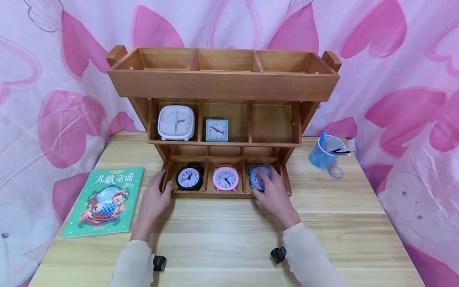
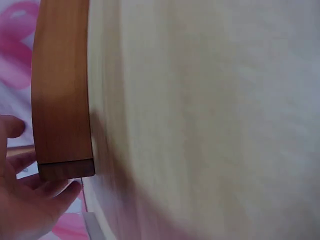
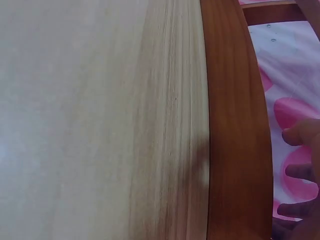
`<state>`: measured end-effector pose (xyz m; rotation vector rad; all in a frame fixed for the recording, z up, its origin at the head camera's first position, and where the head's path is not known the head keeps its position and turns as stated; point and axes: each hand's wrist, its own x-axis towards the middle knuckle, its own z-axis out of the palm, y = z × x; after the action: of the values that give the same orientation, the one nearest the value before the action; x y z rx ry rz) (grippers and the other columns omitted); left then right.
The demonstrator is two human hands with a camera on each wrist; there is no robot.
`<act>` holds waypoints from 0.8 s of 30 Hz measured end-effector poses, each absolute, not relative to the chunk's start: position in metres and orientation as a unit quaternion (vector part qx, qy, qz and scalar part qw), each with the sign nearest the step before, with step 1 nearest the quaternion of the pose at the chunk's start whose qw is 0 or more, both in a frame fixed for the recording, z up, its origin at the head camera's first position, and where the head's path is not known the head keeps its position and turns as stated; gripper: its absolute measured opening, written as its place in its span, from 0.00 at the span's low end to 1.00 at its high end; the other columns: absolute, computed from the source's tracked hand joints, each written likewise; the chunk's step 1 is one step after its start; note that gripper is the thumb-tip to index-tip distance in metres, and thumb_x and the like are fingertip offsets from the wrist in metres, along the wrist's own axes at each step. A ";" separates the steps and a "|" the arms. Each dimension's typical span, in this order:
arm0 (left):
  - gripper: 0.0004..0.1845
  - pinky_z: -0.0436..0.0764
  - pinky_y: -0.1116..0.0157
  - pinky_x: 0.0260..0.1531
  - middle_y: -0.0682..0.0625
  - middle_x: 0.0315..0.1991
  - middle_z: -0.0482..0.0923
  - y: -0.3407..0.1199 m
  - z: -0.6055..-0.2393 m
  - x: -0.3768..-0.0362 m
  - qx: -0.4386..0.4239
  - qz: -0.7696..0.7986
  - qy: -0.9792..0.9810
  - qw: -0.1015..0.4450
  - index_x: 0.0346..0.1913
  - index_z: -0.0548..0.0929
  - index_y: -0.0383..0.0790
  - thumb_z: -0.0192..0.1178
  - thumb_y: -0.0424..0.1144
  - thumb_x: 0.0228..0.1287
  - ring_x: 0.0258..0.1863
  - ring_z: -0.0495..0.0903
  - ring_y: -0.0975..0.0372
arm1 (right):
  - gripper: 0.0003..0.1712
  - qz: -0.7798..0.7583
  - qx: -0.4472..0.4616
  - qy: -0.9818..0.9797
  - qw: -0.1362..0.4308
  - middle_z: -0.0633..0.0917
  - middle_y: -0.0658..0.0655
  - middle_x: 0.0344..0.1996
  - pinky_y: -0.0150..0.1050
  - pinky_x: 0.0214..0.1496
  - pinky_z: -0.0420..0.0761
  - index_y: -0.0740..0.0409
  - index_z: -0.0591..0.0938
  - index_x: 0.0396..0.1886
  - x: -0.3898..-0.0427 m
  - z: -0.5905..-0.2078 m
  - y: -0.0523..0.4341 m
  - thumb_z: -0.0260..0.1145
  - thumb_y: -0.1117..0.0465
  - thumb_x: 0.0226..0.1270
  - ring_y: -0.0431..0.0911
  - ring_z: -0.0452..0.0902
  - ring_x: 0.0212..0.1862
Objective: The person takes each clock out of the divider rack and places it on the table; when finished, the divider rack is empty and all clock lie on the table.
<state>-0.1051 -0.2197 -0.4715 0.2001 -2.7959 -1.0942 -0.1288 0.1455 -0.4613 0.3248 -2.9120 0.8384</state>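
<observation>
A tiered wooden storage box (image 1: 224,85) stands at the back of the table. In its lowest tier are a black alarm clock (image 1: 188,177), a pink alarm clock (image 1: 226,177) and a blue alarm clock (image 1: 255,178), one per compartment. My left hand (image 1: 155,195) grips the left end wall of that tier, fingers outside and thumb at the front corner. My right hand (image 1: 274,191) holds the blue alarm clock, its fingers across the face and top. In the right wrist view the tier's front board (image 3: 237,130) hides the clock. The middle tier bears a white clock (image 1: 176,122) and a small square turquoise clock (image 1: 216,130).
A green children's book (image 1: 104,201) lies at the left of the table. On the right stands a blue mesh pen cup (image 1: 324,153) with pens, and a roll of clear tape (image 1: 336,172) beside it. A pink patterned curtain (image 1: 387,71) hangs behind.
</observation>
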 end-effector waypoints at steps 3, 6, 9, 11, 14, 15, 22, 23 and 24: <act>0.27 0.67 0.43 0.63 0.32 0.68 0.64 -0.223 -0.473 -0.108 0.084 -0.410 -0.907 0.046 0.71 0.64 0.36 0.50 0.37 0.71 0.65 0.66 0.42 | 0.33 0.265 0.107 -0.957 0.046 0.62 0.69 0.68 0.64 0.63 0.69 0.56 0.73 0.65 -0.132 -0.465 0.145 0.66 0.49 0.61 0.66 0.62 0.65; 0.26 0.69 0.44 0.62 0.32 0.67 0.65 -0.225 -0.473 -0.108 0.103 -0.432 -0.895 0.032 0.71 0.65 0.39 0.50 0.34 0.71 0.63 0.68 0.43 | 0.33 0.247 0.103 -0.962 0.053 0.63 0.69 0.68 0.67 0.65 0.63 0.55 0.74 0.64 -0.133 -0.469 0.146 0.67 0.48 0.60 0.67 0.59 0.66; 0.26 0.69 0.45 0.62 0.32 0.68 0.64 -0.225 -0.472 -0.110 0.118 -0.442 -0.889 0.016 0.72 0.65 0.43 0.50 0.35 0.72 0.64 0.68 0.43 | 0.32 0.239 0.098 -0.964 0.058 0.63 0.70 0.67 0.70 0.64 0.58 0.56 0.75 0.62 -0.135 -0.472 0.150 0.67 0.49 0.60 0.70 0.56 0.67; 0.26 0.69 0.45 0.63 0.33 0.68 0.63 -0.224 -0.473 -0.110 0.124 -0.448 -0.885 0.011 0.72 0.65 0.45 0.50 0.36 0.72 0.65 0.67 0.43 | 0.32 0.237 0.092 -0.966 0.050 0.63 0.70 0.67 0.70 0.65 0.57 0.56 0.75 0.62 -0.136 -0.473 0.151 0.67 0.49 0.60 0.70 0.55 0.67; 0.26 0.69 0.46 0.63 0.33 0.69 0.63 -0.223 -0.475 -0.110 0.128 -0.457 -0.880 0.017 0.72 0.65 0.45 0.50 0.35 0.73 0.65 0.66 0.44 | 0.32 0.230 0.089 -0.969 0.033 0.64 0.69 0.67 0.68 0.66 0.57 0.57 0.76 0.62 -0.140 -0.471 0.151 0.67 0.49 0.60 0.69 0.57 0.66; 0.26 0.69 0.46 0.63 0.33 0.69 0.63 -0.223 -0.475 -0.109 0.128 -0.460 -0.878 0.022 0.72 0.65 0.45 0.50 0.35 0.73 0.65 0.66 0.44 | 0.32 0.227 0.088 -0.970 0.027 0.65 0.69 0.67 0.68 0.66 0.58 0.56 0.76 0.62 -0.142 -0.470 0.151 0.67 0.48 0.60 0.69 0.58 0.66; 0.26 0.71 0.47 0.62 0.34 0.70 0.62 -0.224 -0.477 -0.109 0.141 -0.468 -0.872 0.032 0.72 0.65 0.47 0.49 0.36 0.73 0.65 0.67 0.45 | 0.34 0.216 0.090 -0.972 0.006 0.66 0.68 0.68 0.65 0.67 0.61 0.53 0.76 0.63 -0.148 -0.465 0.152 0.69 0.46 0.59 0.68 0.61 0.66; 0.26 0.71 0.47 0.62 0.34 0.70 0.63 -0.224 -0.478 -0.109 0.142 -0.469 -0.871 0.035 0.72 0.65 0.47 0.50 0.36 0.73 0.65 0.67 0.45 | 0.34 0.218 0.090 -0.972 0.007 0.66 0.69 0.68 0.66 0.67 0.62 0.54 0.76 0.63 -0.148 -0.465 0.152 0.69 0.46 0.59 0.69 0.61 0.65; 0.26 0.70 0.47 0.62 0.35 0.70 0.63 -0.224 -0.478 -0.109 0.143 -0.469 -0.871 0.037 0.72 0.65 0.48 0.50 0.36 0.73 0.65 0.67 0.45 | 0.33 0.219 0.091 -0.971 0.010 0.66 0.69 0.67 0.66 0.66 0.62 0.54 0.77 0.63 -0.149 -0.466 0.152 0.69 0.46 0.59 0.69 0.61 0.65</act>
<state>-0.1092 -0.2238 -0.4779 0.4393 -2.6725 -1.4395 -0.1486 0.1520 -0.4655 0.2843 -3.0332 0.6847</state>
